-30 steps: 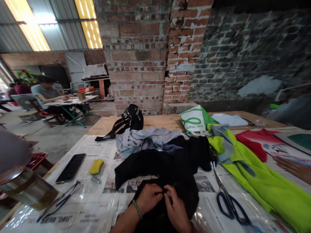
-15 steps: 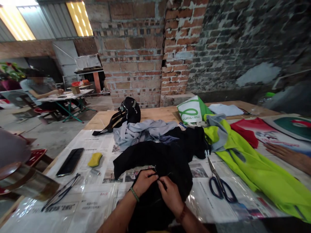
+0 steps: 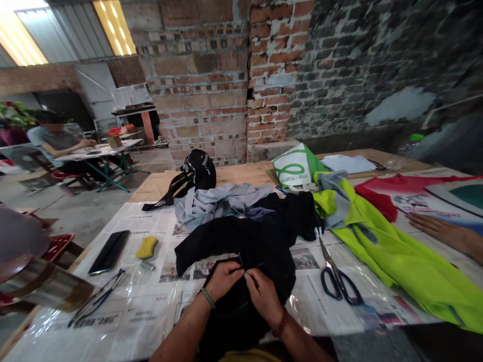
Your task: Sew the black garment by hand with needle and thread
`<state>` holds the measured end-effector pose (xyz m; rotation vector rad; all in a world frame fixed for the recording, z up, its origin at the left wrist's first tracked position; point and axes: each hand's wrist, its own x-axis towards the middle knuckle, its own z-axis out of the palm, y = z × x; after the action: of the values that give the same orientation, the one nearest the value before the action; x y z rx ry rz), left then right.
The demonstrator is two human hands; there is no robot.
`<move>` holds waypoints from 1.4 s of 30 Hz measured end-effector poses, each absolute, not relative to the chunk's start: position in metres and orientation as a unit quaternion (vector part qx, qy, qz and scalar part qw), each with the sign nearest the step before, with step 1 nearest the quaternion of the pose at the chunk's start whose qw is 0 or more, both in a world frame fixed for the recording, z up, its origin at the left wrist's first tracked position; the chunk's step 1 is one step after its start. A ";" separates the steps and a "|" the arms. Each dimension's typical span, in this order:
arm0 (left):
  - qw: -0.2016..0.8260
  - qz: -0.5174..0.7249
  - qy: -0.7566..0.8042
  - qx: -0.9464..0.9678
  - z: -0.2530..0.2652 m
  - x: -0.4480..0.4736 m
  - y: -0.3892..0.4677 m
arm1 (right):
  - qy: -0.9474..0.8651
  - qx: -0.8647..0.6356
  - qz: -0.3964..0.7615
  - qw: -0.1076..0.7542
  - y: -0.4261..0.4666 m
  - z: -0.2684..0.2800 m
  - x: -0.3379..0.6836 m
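Observation:
A black garment (image 3: 245,236) lies bunched on the newspaper in front of me and hangs over the table's near edge. My left hand (image 3: 225,279), with a green bracelet at the wrist, pinches its cloth. Close beside it, my right hand (image 3: 261,290) has thumb and forefinger pressed together at the same fold; a dark red bracelet circles that wrist. Something thin and shiny shows by the left fingertips, too small to make out. Scissors (image 3: 334,276) with dark blue handles lie to the right of the garment, blades pointing away.
Left are a black phone (image 3: 110,252), a yellow sponge (image 3: 146,247), eyeglasses (image 3: 98,296) and a metal-and-amber cup (image 3: 45,281). Behind lie grey cloth (image 3: 222,201), a black bag (image 3: 199,168) and a green-white bag (image 3: 296,167). Right are a neon-yellow garment (image 3: 400,251) and another person's hand (image 3: 433,226).
My right fingers have come closer together near the left fingertips. The whole view has shifted slightly. At the right, the red-and-white shirt and the green-centred piece lie differently.

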<state>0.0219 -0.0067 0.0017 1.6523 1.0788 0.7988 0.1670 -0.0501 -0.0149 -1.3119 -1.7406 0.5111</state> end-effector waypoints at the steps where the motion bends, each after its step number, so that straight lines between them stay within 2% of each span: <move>1: 0.476 0.325 0.443 0.686 0.000 0.022 -0.006 | -0.699 -0.527 0.205 0.438 -0.050 -0.015 0.167; 11: 0.358 0.305 0.421 0.776 0.001 0.019 -0.006 | -0.677 -0.545 0.218 0.444 -0.050 -0.010 0.169; 17: 0.298 0.304 0.440 0.791 0.002 0.022 -0.009 | -0.668 -0.511 0.080 0.535 -0.057 0.034 0.179; 19: 0.280 0.313 0.434 0.797 0.001 0.022 -0.010 | -0.665 -0.500 0.066 0.551 -0.041 0.045 0.182; 21: 0.263 0.332 0.430 0.797 -0.001 0.022 -0.011 | -0.660 -0.515 0.107 0.536 -0.019 0.047 0.186; 25: 0.233 0.369 0.429 0.791 -0.004 0.022 -0.011 | -0.604 -0.562 0.267 0.498 0.008 0.029 0.192; 31: 0.218 0.366 0.446 0.787 -0.006 0.023 -0.010 | -0.526 -0.552 0.396 0.512 -0.015 0.019 0.192; 35: 0.204 0.361 0.445 0.794 -0.006 0.025 -0.013 | -0.509 -0.567 0.435 0.479 -0.021 0.019 0.190; 39: 0.168 0.363 0.438 0.805 -0.007 0.026 -0.015 | -0.544 -0.578 0.457 0.401 -0.019 0.017 0.186; 42: 0.143 0.350 0.438 0.815 -0.007 0.025 -0.015 | -0.578 -0.564 0.430 0.403 -0.019 0.017 0.181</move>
<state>0.0253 -0.0151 -0.0073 2.3511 1.2634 1.0107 0.1812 -0.0191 0.0168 -1.4260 -1.4613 1.0854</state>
